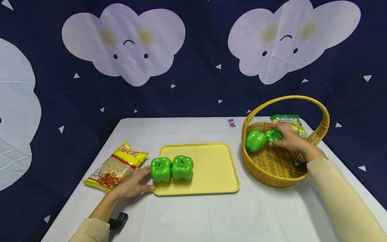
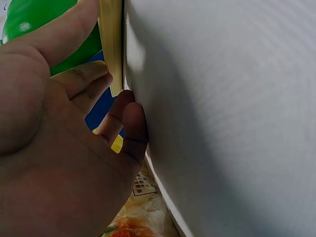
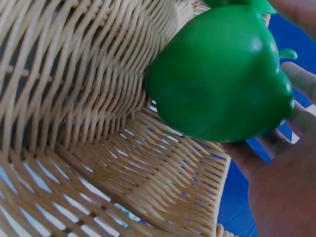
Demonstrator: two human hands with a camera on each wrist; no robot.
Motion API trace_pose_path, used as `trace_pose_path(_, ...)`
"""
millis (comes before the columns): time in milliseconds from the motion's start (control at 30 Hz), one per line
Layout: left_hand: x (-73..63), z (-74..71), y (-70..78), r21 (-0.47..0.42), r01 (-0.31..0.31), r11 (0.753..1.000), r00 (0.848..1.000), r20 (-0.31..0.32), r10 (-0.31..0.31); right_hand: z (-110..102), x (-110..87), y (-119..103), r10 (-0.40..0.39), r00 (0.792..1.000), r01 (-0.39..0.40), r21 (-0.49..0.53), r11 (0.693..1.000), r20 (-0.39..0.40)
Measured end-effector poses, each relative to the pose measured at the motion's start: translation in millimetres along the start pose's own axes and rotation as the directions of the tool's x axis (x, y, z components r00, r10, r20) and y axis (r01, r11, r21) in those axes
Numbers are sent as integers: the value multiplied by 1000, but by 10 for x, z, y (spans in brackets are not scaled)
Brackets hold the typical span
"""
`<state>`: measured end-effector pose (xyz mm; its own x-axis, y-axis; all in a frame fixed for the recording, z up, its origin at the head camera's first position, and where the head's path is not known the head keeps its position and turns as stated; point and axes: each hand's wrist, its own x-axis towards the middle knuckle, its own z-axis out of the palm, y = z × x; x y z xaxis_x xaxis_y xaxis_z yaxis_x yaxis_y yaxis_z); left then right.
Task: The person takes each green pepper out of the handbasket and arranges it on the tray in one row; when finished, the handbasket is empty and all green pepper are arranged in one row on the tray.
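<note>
My right hand [image 1: 288, 137] reaches into the wicker basket [image 1: 273, 179] and holds a green bell pepper [image 1: 274, 134], its fingers spread round the pepper's stem side. In the right wrist view that green bell pepper [image 3: 222, 79] is close to the woven wall. Another green bell pepper [image 1: 255, 140] lies beside it on the basket's left side. At the left rim of the yellow tray [image 1: 211, 171], my left hand [image 1: 134, 183] rests with loosely extended fingers and thumb at the edge. Two green bell peppers [image 1: 161, 169] stand side by side on the tray's left part.
A yellow bag of pasta [image 1: 116, 166] lies left of the tray, close by the left hand. Behind the basket is a green and yellow packet [image 1: 290, 121]. The basket's tall handle [image 1: 290, 97] arches over the right hand. A small purple wrapper [image 1: 231, 123] lies near the table's back edge.
</note>
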<state>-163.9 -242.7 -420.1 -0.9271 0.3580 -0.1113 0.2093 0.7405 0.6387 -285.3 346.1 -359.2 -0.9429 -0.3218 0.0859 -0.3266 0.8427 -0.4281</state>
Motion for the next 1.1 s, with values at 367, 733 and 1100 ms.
trace_pose_path(367,-2,-11,22,-13,23,1000,1000,5,-23,7,-11,-3,-13,1000,13,-20,1000,2)
trace_pose_path(733,-6,-4,-17,-10,-18,1000,1000,-8,18,24,-20,6,-5,1000,5,-25,1000,-4)
trace_pose_path(1100,-13,2,-6,-19,-14,1000,1000,-8,14,4,-38,17,-20,998,19,-28,999,-59)
